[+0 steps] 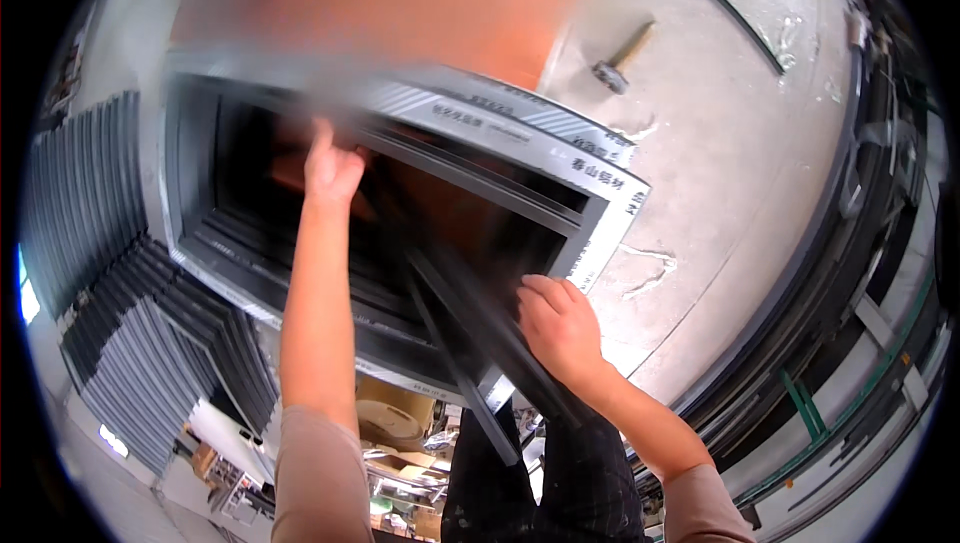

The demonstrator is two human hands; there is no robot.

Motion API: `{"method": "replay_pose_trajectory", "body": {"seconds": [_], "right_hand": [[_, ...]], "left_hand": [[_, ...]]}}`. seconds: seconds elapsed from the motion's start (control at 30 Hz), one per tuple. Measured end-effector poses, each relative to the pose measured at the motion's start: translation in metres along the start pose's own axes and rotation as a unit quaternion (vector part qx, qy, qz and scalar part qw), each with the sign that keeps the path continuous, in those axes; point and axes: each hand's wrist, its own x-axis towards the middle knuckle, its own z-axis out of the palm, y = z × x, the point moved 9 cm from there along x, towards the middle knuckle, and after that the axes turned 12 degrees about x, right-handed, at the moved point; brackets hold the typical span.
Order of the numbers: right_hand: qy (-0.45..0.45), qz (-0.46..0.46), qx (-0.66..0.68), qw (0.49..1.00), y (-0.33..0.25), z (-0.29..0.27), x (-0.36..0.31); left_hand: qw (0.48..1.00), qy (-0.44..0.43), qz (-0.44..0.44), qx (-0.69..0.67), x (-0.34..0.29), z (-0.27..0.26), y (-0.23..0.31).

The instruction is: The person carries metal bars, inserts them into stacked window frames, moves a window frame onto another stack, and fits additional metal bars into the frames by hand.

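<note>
A large rectangular window frame (600,213), dark metal with printed silver protective film on its faces, lies in front of me. Across its opening slants a long, narrow dark metal sash (490,308), its near end reaching my legs. My left hand (335,171) is closed at the sash's far end, close to the frame's far rail; its fingertips are partly hidden and blurred. Beside the sash's right side, near the frame's right end, my right hand (560,328) is closed on its edge. A thinner dark bar (465,373) runs along the sash's left side.
A hammer (620,63) with a wooden handle lies on the concrete floor beyond the frame. An orange surface (450,13) spreads behind it. Stacked grey profiles (85,193) stand at left, and long dark profiles (800,283) line the right. A round tan container (395,418) sits below the frame.
</note>
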Motion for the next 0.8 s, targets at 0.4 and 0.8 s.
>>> {"method": "replay_pose_trajectory", "body": {"seconds": [0.4,0.8], "right_hand": [[-0.292,0.183,-0.013,0.939,-0.024,0.019,-0.012],[-0.273,0.000,-0.232,0.934,0.013,0.070,-0.016]], "left_hand": [[0.985,-0.007,-0.077,-0.154,-0.229,0.045,-0.091],[0.769,0.288,-0.021,0.571,-0.389,-0.075,-0.209]]}}
